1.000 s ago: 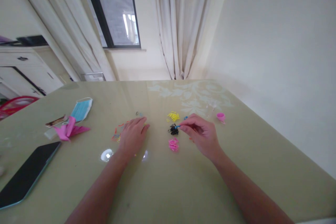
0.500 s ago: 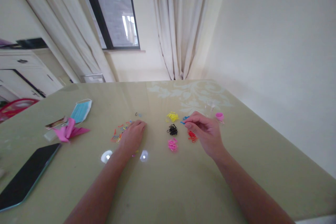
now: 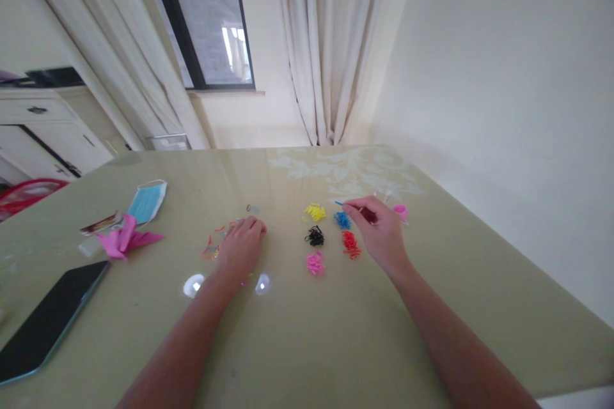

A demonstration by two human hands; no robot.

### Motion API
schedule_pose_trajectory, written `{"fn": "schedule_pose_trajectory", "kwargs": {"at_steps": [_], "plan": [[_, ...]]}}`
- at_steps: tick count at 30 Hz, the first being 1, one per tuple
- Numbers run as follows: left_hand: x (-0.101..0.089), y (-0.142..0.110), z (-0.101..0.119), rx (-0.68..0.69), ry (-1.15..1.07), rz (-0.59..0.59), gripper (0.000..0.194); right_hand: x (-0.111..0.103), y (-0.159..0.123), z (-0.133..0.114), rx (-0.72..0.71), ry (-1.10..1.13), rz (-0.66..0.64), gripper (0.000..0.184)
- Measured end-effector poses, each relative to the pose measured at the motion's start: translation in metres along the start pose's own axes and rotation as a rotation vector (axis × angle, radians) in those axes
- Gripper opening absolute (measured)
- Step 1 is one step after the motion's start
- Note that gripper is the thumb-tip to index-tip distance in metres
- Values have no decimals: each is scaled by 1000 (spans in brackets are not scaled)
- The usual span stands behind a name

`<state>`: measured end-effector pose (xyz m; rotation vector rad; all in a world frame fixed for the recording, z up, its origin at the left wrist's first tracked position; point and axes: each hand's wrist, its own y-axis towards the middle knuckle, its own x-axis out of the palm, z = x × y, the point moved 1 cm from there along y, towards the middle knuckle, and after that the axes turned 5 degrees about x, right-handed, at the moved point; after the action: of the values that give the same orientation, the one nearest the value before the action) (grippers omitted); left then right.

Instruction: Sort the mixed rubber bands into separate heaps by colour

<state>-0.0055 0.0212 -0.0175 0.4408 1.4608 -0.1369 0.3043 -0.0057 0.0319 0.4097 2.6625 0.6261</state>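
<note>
A glossy, pale olive table point(image 3: 307, 339) spreads beneath both hands. The left hand point(image 3: 241, 244) lies palm down, fingers curled; I cannot tell whether it grips anything. Beside it lie scattered multicoloured rubbery-looking bands point(image 3: 208, 248). Between the hands, nearer the right hand point(image 3: 381, 227), sit a yellow heap point(image 3: 315, 212), black heap point(image 3: 315, 236) and pink heap point(image 3: 315, 263) of similar bands; a red heap point(image 3: 351, 245) and blue heap point(image 3: 342, 220) lie just beside the right. Its thumb and finger pinch one thin blue rubbery-looking band point(image 3: 338, 203) near the blue heap. A slack pinch could drop it astray; a dragging palm could smear the red heap.
</note>
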Motion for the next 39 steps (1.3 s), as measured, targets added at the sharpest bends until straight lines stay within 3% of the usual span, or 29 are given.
{"fn": "schedule_pose_trajectory", "kwargs": {"at_steps": [4,8,16,19,23,27,31,39], "plan": [[-4,0,4,-27,-85,94,29,1,7,29,-33,-282,-10,28],[-12,1,9,-32,-358,232,25,3,8,55,-28,-512,-102,28],[-26,1,17,-7,-742,386,21,2,11,70,-41,-547,-89,28],[-28,0,23,-36,-921,403,19,0,12,62,-54,-511,-54,31],[-33,-4,39,-107,-1227,367,24,3,4,30,-142,-321,-43,27],[-40,-10,59,-89,-1434,295,26,16,-18,-6,-227,-144,-209,22],[-44,-13,69,-85,-1514,235,28,28,-36,-26,-340,-49,-319,21],[-42,-15,70,-93,-1569,168,30,29,-37,-30,-343,7,-312,9]]}}
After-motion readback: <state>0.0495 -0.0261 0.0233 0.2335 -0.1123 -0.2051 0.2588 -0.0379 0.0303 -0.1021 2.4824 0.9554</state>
